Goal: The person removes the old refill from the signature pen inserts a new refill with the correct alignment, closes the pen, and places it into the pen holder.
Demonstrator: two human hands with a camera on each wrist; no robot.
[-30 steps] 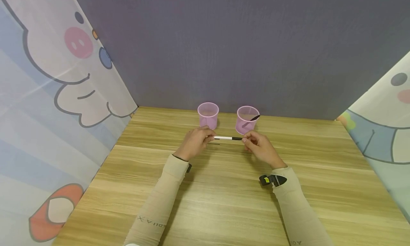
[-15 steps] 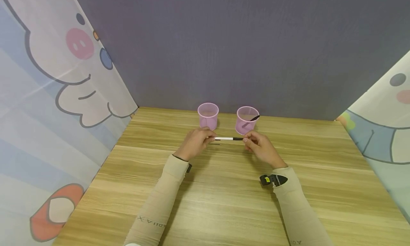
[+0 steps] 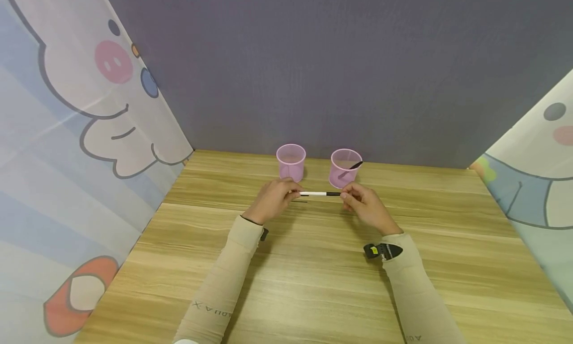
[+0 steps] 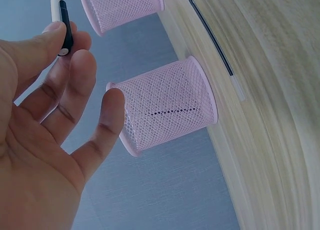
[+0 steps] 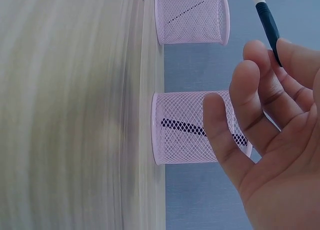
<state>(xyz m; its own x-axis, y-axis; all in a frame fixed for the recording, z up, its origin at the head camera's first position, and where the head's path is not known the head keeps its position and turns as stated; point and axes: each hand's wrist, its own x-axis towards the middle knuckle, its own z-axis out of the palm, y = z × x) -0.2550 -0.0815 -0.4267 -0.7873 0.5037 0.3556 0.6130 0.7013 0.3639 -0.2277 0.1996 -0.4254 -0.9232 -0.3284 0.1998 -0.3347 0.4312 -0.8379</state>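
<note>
A pen (image 3: pixel 315 194) with a white barrel, a black clip and a black grip section is held level between both hands above the table. My left hand (image 3: pixel 274 199) pinches its clip end between thumb and fingers; the clip (image 4: pixel 65 28) shows in the left wrist view. At the other end, my right hand (image 3: pixel 364 205) pinches the black grip section (image 5: pixel 268 28), so the tip is hidden by the fingers. The remaining fingers of both hands are loosely bent. A thin dark pen refill (image 4: pixel 212 38) with a pale end lies on the table near the left hand.
Two pink mesh pen cups stand upright beyond the hands. The left cup (image 3: pixel 291 171) has a thin dark line showing through its mesh. In the right cup (image 3: pixel 339 177) leans a black stick-like item (image 3: pixel 355 165). Behind the wood-grain table (image 3: pixel 313 284) rises a grey wall (image 3: pixel 313 75).
Both hands keep their hold on the pen and stay almost still. The right hand and the pen have shifted very slightly to the right.
</note>
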